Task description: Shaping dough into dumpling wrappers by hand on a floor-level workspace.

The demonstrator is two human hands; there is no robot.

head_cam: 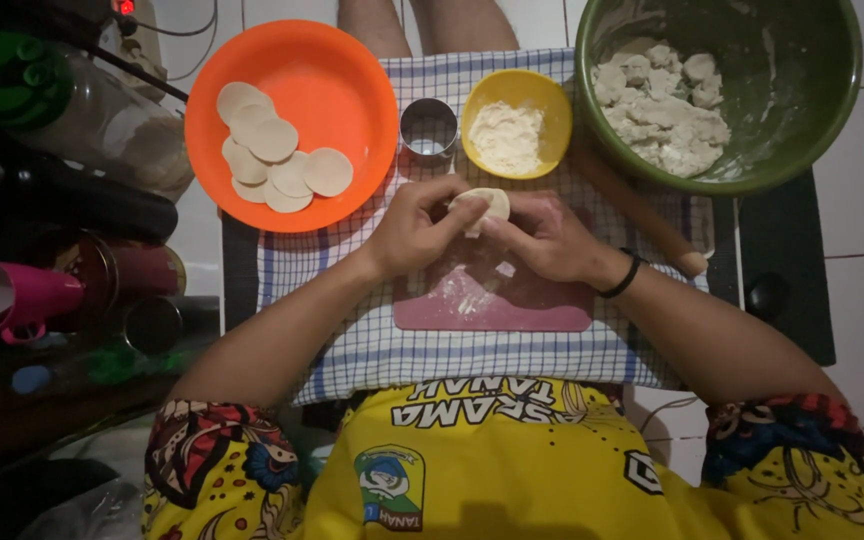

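Observation:
A small pale piece of dough point(487, 208) is held between both hands above a pink floured board point(532, 305). My left hand point(414, 225) pinches its left edge with thumb and fingers. My right hand point(544, 236), with a black band on the wrist, grips its right side. An orange plate point(337, 80) at the upper left carries several flat round dough discs point(274, 160). A round metal cutter ring point(428, 130) and a yellow bowl point(550, 100) of flour point(504, 138) stand just beyond the hands.
A green bowl point(802, 120) with lumps of dough point(664, 105) sits at the upper right. A wooden rolling pin point(642, 212) lies diagonally beside it. A checked cloth point(352, 330) covers the work surface. A pink cup point(7, 295), bottles and jars crowd the left.

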